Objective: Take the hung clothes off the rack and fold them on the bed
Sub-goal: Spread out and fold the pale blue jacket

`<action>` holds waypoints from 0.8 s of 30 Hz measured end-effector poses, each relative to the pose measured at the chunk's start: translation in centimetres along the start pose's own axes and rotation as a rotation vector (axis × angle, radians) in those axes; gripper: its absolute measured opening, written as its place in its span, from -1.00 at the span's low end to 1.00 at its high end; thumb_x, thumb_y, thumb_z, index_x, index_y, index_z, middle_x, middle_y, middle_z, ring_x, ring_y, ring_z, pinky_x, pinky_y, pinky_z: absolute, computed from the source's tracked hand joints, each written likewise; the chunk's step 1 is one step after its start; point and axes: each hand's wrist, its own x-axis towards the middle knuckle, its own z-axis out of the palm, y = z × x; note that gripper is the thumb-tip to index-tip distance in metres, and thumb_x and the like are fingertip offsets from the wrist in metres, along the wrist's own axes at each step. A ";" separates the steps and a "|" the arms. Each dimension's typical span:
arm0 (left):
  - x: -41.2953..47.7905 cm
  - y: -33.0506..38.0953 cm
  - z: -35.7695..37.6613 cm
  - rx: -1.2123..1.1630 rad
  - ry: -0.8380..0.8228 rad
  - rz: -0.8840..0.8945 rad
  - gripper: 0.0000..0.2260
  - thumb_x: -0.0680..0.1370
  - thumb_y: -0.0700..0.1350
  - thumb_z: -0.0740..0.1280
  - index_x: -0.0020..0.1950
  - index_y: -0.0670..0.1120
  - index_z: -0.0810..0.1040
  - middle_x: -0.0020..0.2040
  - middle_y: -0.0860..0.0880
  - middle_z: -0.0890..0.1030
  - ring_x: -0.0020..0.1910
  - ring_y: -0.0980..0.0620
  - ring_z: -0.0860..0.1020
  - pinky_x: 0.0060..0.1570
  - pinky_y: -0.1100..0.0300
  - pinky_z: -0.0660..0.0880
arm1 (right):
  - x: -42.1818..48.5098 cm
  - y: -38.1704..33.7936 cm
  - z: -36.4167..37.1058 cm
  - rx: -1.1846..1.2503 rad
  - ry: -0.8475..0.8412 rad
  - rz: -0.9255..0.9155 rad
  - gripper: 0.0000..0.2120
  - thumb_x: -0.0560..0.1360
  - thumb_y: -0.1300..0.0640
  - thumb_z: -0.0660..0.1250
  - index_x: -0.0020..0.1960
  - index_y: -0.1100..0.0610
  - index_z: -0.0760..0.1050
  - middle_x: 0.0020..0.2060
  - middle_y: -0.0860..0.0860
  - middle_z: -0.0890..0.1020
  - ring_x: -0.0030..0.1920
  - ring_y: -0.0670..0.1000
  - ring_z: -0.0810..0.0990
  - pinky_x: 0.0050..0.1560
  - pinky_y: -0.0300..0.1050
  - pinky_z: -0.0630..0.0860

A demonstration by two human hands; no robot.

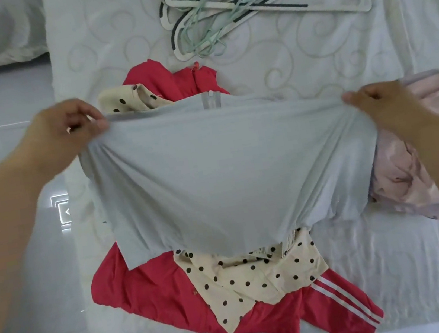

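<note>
Head view, our left hand (64, 129) and right hand (380, 106) each pinching a corner of the grey cloth (227, 170), spread above red jacket (152, 299) and dotted shirt (257, 277) on the bed (382, 256).

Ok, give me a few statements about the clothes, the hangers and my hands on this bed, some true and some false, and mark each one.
1. Both the left hand and the right hand grip the pale grey stretchy garment by its upper edge. True.
2. The pile of white and mint plastic hangers lies on the floor. False: it lies on the white patterned bed, beyond the clothes.
3. The cream black-dotted garment lies on the red garment with white stripes. True.
4. The shiny pink garment lies to the left of the grey one. False: it lies to its right.
</note>
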 end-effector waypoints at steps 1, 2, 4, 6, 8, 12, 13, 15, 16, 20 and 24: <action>0.4 -0.2 0.3 -0.049 0.122 -0.020 -0.85 0.50 -0.11 0.37 -0.24 0.08 0.48 -0.43 0.09 0.53 -0.50 0.24 0.36 -0.50 0.49 0.23 | 0.7 -0.3 0.9 0.031 0.070 0.014 -0.50 0.52 -0.11 0.28 -0.26 0.35 0.37 -0.34 0.12 0.35 -0.27 0.02 0.33 -0.32 -0.13 0.20; 0.7 -0.5 0.8 -0.096 0.220 -0.054 -0.82 0.52 -0.12 0.34 -0.24 0.11 0.47 -0.45 0.14 0.52 -0.49 0.24 0.36 -0.50 0.47 0.24 | 1.3 -0.5 1.8 0.042 0.130 0.027 -0.58 0.55 -0.09 0.25 -0.23 0.28 0.43 -0.31 0.12 0.39 -0.23 0.03 0.37 -0.31 -0.12 0.23; 0.8 -1.3 2.1 -0.136 0.327 -0.149 -0.79 0.53 -0.12 0.31 -0.26 0.14 0.44 -0.39 0.12 0.49 -0.44 0.21 0.37 -0.44 0.44 0.31 | 2.0 -1.0 3.8 -0.012 0.181 0.039 -0.73 0.58 0.00 0.20 -0.03 0.19 0.53 -0.17 0.09 0.50 -0.08 0.06 0.47 -0.15 -0.13 0.35; 0.6 -2.3 3.3 -0.077 0.367 -0.225 -0.85 0.49 -0.06 0.31 -0.26 0.14 0.46 -0.31 0.13 0.48 -0.33 0.12 0.44 -0.18 0.29 0.45 | 2.3 -1.4 5.5 -0.138 0.217 0.039 -0.76 0.58 0.03 0.18 0.09 0.13 0.55 -0.02 0.11 0.55 0.15 0.19 0.45 0.20 -0.04 0.35; 0.0 -2.8 4.0 -0.009 0.401 -0.220 -0.99 0.46 -0.02 0.32 -0.14 0.10 0.52 -0.21 0.16 0.52 -0.17 0.09 0.50 0.11 0.06 0.47 | 1.9 -1.5 6.5 -0.297 0.303 0.039 -0.75 0.59 0.03 0.18 0.11 0.12 0.56 0.09 0.14 0.54 0.22 0.26 0.37 0.30 0.04 0.24; -3.3 -2.4 5.8 0.115 0.408 -0.162 -0.57 0.49 -0.05 0.35 0.31 -0.15 0.38 0.25 -0.17 0.42 0.28 -0.17 0.33 0.30 0.01 0.24 | -0.1 -0.4 7.1 -0.381 0.272 -0.038 -0.71 0.57 0.03 0.23 0.21 0.12 0.54 0.24 0.17 0.41 0.25 0.25 0.32 0.33 -0.01 0.15; -4.7 -2.3 6.4 0.132 0.397 -0.142 -0.49 0.47 -0.02 0.35 0.34 -0.19 0.32 0.29 -0.23 0.37 0.29 -0.19 0.30 0.30 0.01 0.21 | -0.8 0.3 7.2 -0.384 0.241 -0.069 -0.66 0.56 0.02 0.25 0.29 0.11 0.48 0.28 0.17 0.38 0.28 0.26 0.30 0.35 0.01 0.13; -7.9 -2.8 7.5 0.063 0.401 -0.190 -0.37 0.44 0.09 0.29 0.38 -0.23 0.25 0.31 -0.26 0.32 0.29 -0.19 0.29 0.29 0.04 0.20 | -2.8 2.1 7.2 -0.348 0.204 -0.084 -0.45 0.51 -0.07 0.27 0.43 0.13 0.29 0.35 0.21 0.29 0.35 0.26 0.23 0.38 0.09 0.11; -9.5 -3.3 8.0 0.008 0.417 -0.241 -0.34 0.44 0.13 0.27 0.40 -0.23 0.22 0.32 -0.25 0.30 0.29 -0.18 0.29 0.30 0.05 0.21 | -4.2 2.8 7.2 -0.311 0.201 -0.053 -0.36 0.48 -0.13 0.25 0.44 0.17 0.23 0.36 0.24 0.26 0.36 0.25 0.21 0.38 0.11 0.10; -14.3 -4.4 9.9 -0.065 0.326 -0.489 -0.32 0.46 0.12 0.37 0.41 -0.23 0.22 0.34 -0.22 0.32 0.31 -0.19 0.34 0.27 -0.02 0.30 | -11.3 5.6 8.2 -0.212 0.296 0.098 -0.46 0.45 -0.08 0.29 0.26 0.26 0.32 0.20 0.24 0.39 0.24 0.22 0.31 0.23 0.13 0.24; -16.4 -5.0 11.9 -0.032 0.226 -0.679 -0.19 0.32 0.25 0.42 0.40 -0.18 0.27 0.36 -0.23 0.35 0.35 -0.23 0.31 0.32 -0.16 0.29 | -15.0 8.1 10.3 0.005 0.201 0.523 -0.59 0.50 -0.12 0.29 0.02 0.26 0.45 -0.08 0.15 0.56 -0.02 0.19 0.52 -0.05 -0.04 0.37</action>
